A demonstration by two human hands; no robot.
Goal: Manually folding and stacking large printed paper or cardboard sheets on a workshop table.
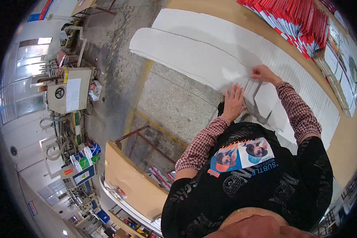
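My left hand [234, 102] lies with its fingers spread on the near edge of a long white cardboard sheet [186, 49]. Just to the right, my right hand [265, 74] is closed, its fingertips curled at the upper edge of a white cardboard piece [265, 99] with slots and flaps. Layered cut edges show between the two hands. Behind them spreads a fanned row of more white cardboard sheets [301, 69], overlapping along the table. My right fingers hide the exact spot they pinch.
The table [222, 12] has a brown surface. Red-and-white folded cartons [289, 23] lie fanned at the far right, beside a stack of printed cartons [337, 67]. At the left, a brown board [133, 178] rests on a metal frame; a machine with a handwheel [69, 93] stands beyond the floor.
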